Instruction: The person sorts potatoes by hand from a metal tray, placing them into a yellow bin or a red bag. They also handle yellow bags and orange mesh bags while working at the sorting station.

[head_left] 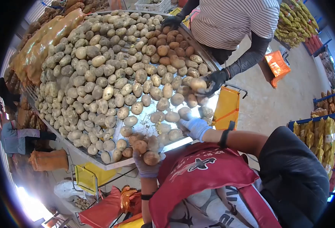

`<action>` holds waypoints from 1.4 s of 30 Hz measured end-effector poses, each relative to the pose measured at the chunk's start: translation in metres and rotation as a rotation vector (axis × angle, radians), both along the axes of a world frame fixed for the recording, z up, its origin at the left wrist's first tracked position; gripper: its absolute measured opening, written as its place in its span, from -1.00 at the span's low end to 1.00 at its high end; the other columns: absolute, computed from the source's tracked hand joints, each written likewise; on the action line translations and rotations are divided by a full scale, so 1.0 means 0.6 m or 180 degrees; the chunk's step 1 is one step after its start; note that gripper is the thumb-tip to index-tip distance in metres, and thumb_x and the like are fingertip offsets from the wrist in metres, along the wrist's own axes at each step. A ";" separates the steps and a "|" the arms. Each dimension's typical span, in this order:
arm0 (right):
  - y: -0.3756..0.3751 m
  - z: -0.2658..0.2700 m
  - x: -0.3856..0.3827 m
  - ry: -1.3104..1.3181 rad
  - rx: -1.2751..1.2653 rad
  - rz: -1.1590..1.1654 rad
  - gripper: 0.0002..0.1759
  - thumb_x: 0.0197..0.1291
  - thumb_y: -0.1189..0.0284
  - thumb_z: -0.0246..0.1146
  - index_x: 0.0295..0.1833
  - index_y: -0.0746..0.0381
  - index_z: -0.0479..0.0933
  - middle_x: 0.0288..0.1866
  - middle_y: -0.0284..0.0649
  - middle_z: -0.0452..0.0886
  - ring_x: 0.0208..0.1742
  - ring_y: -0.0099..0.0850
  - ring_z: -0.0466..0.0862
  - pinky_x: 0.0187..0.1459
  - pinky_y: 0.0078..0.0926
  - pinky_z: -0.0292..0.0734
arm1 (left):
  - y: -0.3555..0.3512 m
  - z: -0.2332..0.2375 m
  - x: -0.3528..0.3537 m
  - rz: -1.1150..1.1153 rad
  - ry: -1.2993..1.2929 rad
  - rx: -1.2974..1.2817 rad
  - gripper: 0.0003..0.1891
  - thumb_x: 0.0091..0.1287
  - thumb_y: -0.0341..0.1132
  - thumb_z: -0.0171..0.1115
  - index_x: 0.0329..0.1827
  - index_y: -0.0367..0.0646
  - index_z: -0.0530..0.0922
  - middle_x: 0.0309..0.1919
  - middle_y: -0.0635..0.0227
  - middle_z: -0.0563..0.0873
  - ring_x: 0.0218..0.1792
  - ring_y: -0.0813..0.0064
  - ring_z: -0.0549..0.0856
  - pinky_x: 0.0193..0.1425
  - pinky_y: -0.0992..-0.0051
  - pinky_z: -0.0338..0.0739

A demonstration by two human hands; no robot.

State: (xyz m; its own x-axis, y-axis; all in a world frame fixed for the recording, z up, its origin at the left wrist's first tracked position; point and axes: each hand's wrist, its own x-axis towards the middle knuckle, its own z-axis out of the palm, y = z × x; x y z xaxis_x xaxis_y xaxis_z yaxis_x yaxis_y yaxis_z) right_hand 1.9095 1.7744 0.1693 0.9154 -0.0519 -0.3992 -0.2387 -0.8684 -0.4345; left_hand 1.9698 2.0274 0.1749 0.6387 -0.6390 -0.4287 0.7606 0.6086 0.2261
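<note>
Potatoes (141, 76) cover most of a metal sorting table (146, 110). My left hand (148, 170), in a thin glove, is at the near edge with its fingers curled around a brown potato (151, 158). More potatoes lie against its fingertips. My right hand (196, 127), in a pale blue glove, reaches over the table's near right corner. Its fingers stretch toward a potato (172, 116) and others around it; part of the fingertips is blurred. A co-worker's dark-gloved hand (215, 81) holds a potato (198, 84) across from me.
The co-worker's other gloved hand (171, 22) rests by the far edge. Yellow bag holders (226, 108) hang beside the table, another (91, 176) at lower left. Filled mesh sacks (48, 41) lean at the left. Racks of bagged produce (319, 138) stand right. Another person (21, 135) is at far left.
</note>
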 end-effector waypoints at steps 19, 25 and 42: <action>-0.077 -0.036 0.045 0.0310 0.0818 0.1068 -0.24 -0.05 0.38 0.34 0.34 -0.11 0.28 0.13 -0.04 0.38 0.14 -0.03 0.46 0.13 -0.22 0.43 | -0.001 -0.009 -0.004 0.0107 0.0041 0.0642 -0.34 0.07 0.23 0.24 0.15 0.04 0.40 0.11 0.36 0.53 0.05 0.31 0.56 -0.19 0.19 0.62; -0.084 -0.092 0.043 -0.0581 0.0949 0.1401 -0.49 0.04 0.41 0.24 0.18 0.05 0.40 -0.04 -0.08 0.47 -0.07 -0.12 0.55 -0.05 -0.22 0.49 | -0.005 0.002 -0.025 0.0176 0.0391 0.0675 -0.33 0.05 0.20 0.30 0.16 0.06 0.40 0.05 0.38 0.56 -0.08 0.29 0.62 -0.27 0.22 0.64; 0.265 0.126 0.168 0.0710 0.3826 -0.0341 -0.26 0.12 0.30 0.33 0.38 0.23 0.19 0.14 -0.22 0.47 0.14 -0.42 0.48 0.20 -0.40 0.41 | 0.074 -0.016 -0.032 0.2198 -0.0883 0.2403 -0.65 0.35 -0.27 0.15 0.15 -0.19 0.40 -0.02 0.31 0.56 -0.04 0.48 0.60 0.08 0.48 0.54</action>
State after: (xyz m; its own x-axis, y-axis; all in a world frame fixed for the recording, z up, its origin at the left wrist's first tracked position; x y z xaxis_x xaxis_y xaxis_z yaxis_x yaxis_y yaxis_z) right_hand 2.0103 1.9332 0.2447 0.8347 0.3866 -0.3922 -0.4558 0.0852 -0.8860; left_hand 1.9505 2.0720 0.1651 0.8979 0.2712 -0.3467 0.1672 0.5184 0.8387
